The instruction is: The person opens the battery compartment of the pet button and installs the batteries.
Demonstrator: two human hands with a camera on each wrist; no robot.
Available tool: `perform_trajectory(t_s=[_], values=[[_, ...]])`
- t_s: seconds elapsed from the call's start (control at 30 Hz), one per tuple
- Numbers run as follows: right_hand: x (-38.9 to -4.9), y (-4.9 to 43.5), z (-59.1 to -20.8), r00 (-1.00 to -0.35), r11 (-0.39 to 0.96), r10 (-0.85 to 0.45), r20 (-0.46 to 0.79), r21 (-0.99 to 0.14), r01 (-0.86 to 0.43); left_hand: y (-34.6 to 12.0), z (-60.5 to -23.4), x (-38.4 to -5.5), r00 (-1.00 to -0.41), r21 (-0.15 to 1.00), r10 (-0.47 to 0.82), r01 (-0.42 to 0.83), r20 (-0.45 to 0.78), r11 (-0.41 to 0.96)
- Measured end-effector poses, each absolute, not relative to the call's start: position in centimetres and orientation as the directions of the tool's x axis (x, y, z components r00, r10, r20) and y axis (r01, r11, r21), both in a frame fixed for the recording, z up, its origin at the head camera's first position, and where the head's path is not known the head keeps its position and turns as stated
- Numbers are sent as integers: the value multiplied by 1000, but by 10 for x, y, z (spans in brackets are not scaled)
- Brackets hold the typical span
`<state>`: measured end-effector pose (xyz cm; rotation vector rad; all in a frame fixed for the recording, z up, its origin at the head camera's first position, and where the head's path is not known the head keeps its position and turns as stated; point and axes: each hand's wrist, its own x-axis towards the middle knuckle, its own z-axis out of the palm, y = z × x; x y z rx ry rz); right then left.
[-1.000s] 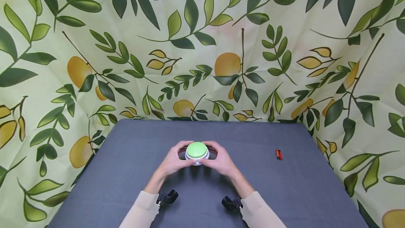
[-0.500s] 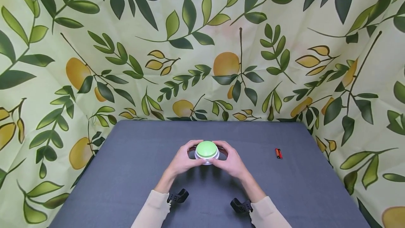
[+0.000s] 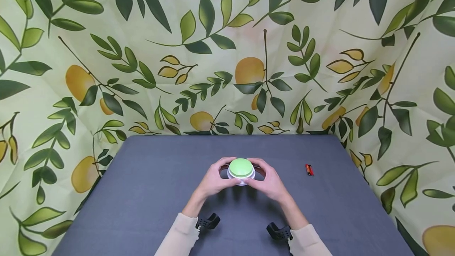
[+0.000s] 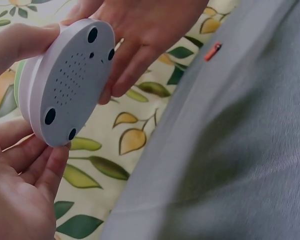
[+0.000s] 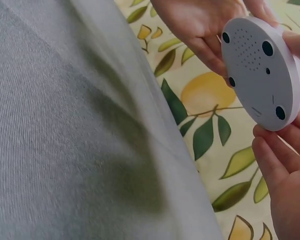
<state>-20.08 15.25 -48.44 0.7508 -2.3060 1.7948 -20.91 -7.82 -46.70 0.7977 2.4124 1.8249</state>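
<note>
A round white push button (image 3: 241, 168) with a green domed top is held up above the table between both hands. In the head view my left hand (image 3: 214, 177) grips its left side and my right hand (image 3: 269, 178) its right side, thumbs at the near edge. Fingers partly hide the white rim. Seen from the left wrist, the flat underside of the push button (image 4: 72, 82) shows small speaker holes and several dark round feet. The same underside of the push button (image 5: 257, 75) appears in the right wrist view, tilted between the fingers.
A small red and black battery (image 3: 309, 170) lies on the grey cloth-covered table (image 3: 160, 192), right of the hands. Behind and along the sides hangs a cloth (image 3: 213, 66) printed with leaves and fruit. Each wrist wears a black camera mount (image 3: 209, 221).
Both hands have moved to the right together, carrying the push button between them. Their grip looks the same. The head view has shifted slightly; the battery stays on the table.
</note>
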Motion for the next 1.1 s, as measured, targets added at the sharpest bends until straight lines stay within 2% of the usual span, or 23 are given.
perform_trajectory(t_s=[0.13, 0.77, 1.1], values=[[-201, 160, -486, -870, 174, -307, 387, -876, -451, -73, -483, -215, -866, 894, 394, 405, 309, 190], [-200, 164, -481, -877, 201, -312, 366, -876, -437, -71, -478, -215, -882, 907, 370, 379, 293, 185], [-195, 162, -469, -847, 246, -359, 392, -836, -491, -74, -475, -219, -874, 915, 393, 371, 287, 156]])
